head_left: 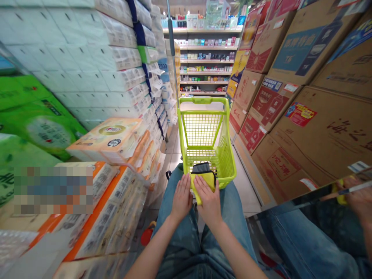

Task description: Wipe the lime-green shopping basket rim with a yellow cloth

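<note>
A yellow-and-grey cleaning cloth (211, 177) with dark edging lies over the near rim of a lime-green plastic shopping basket (229, 155). My right hand (209, 199) is on the cloth, fingers stretched over its yellow side and pressing it against the rim; part of the cloth shows beneath the palm. My left hand (182, 195) rests flat beside it, fingers together and straight, its tips by the basket's near left corner and the cloth's edge. The basket stands between my knees, its mesh far side upright with a handle bar on top.
Stacked tissue packs (116, 85) rise on the left, with orange-and-white packs (107, 135) close to my knee. Cardboard cartons (319, 143) line the right. Shelves of small goods (207, 62) stand at the back. A mirror-like panel (308, 228) at lower right reflects jeans and a hand.
</note>
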The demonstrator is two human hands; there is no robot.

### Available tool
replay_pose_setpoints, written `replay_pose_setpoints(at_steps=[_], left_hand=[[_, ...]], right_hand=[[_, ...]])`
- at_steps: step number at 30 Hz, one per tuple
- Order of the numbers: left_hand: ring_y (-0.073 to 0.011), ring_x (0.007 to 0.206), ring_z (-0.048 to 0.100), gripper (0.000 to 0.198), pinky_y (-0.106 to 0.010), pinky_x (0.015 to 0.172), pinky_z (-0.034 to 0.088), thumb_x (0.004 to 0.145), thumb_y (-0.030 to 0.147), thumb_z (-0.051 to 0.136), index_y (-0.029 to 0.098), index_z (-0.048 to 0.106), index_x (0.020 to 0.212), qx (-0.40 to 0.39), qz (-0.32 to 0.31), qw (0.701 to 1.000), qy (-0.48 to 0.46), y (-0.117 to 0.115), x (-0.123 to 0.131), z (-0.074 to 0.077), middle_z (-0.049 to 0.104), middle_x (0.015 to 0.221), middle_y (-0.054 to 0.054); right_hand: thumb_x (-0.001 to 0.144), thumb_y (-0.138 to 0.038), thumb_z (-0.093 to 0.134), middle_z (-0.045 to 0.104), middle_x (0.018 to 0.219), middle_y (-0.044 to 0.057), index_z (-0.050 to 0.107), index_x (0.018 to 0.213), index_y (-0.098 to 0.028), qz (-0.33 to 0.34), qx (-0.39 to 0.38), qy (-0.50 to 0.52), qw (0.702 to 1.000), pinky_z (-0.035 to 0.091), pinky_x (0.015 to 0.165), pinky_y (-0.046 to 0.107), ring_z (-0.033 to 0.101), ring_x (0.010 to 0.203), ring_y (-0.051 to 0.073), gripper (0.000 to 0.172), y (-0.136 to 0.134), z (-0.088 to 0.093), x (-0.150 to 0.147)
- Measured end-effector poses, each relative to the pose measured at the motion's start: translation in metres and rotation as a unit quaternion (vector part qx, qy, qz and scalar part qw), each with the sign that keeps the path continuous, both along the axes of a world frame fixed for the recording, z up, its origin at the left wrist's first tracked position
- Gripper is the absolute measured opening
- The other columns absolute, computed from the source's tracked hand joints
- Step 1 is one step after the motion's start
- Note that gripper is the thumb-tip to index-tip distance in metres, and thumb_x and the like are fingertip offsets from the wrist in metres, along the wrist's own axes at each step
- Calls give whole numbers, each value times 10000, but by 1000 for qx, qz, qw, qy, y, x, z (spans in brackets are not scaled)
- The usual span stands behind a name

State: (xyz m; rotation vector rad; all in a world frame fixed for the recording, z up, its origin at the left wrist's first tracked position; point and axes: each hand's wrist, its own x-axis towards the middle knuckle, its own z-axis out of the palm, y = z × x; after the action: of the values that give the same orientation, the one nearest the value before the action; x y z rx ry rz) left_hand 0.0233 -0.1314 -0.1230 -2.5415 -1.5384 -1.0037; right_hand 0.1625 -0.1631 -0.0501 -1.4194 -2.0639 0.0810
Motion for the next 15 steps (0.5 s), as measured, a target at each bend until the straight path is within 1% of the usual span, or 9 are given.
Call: replay_pose_setpoints(at_steps=[2,3,6,8,9,10,12,13,15], left_hand=[[-234,1484,146,782,-491,1163,284,831,23,366,156,62,1540,5,5,1000,-3,0,2,0,263,1577,-139],[-231,1483,149,792,-489,1163,286,823,13,368,156,63,1540,9,10,1000,-5,0,4,0,271,1574,-137],[-231,1480,161,799,-490,1160,294,819,4,379,148,64,1539,21,24,999,-11,1,10,-3,295,1564,-139],[-235,1478,170,795,-495,1158,300,824,4,380,150,64,1539,25,28,999,-14,2,12,-5,301,1561,-141],[-237,1477,174,795,-497,1156,304,825,4,380,152,62,1539,27,30,999,-16,2,13,-5,302,1560,-142],[-240,1476,177,796,-499,1154,308,826,4,380,153,59,1539,30,32,999,-17,3,14,-6,303,1560,-143],[-242,1476,176,792,-499,1151,314,832,8,377,150,50,1539,33,38,999,-17,3,14,-6,304,1558,-149],[-244,1476,172,786,-497,1149,317,838,14,375,145,44,1539,35,40,998,-14,2,13,-6,305,1557,-155],[-246,1476,168,770,-485,1143,329,855,35,373,137,34,1538,39,42,998,4,2,11,-5,305,1555,-162]], right_hand=[[741,-12,399,511,1439,57,399,1438,-236,4,14,-21,1000,-86,1179,544,425,1366,185,732,-2,-3,35],[731,-13,400,519,1431,62,401,1438,-235,-6,25,-30,999,-68,1179,549,438,1358,191,741,-2,-5,55],[725,-36,408,562,1391,66,454,1403,-239,-78,69,-30,994,-20,1178,560,487,1319,209,709,3,-14,109],[728,-49,410,603,1345,58,506,1355,-247,-132,100,-11,986,-11,1171,578,521,1287,219,665,7,-19,125],[725,-49,411,611,1334,58,517,1343,-244,-155,107,-3,982,-12,1167,588,523,1284,224,657,8,-20,125],[717,-43,412,608,1337,63,513,1346,-237,-171,105,2,980,-16,1164,594,513,1294,229,666,9,-21,118],[698,-20,408,566,1383,81,467,1387,-212,-179,79,2,981,-25,1166,588,469,1333,231,718,6,-19,88],[693,-8,405,535,1413,88,433,1414,-201,-166,59,-1,984,-29,1171,574,443,1353,225,747,4,-17,67],[706,2,399,519,1427,83,416,1426,-204,-119,40,7,992,-51,1179,546,436,1358,207,749,1,-13,24]])
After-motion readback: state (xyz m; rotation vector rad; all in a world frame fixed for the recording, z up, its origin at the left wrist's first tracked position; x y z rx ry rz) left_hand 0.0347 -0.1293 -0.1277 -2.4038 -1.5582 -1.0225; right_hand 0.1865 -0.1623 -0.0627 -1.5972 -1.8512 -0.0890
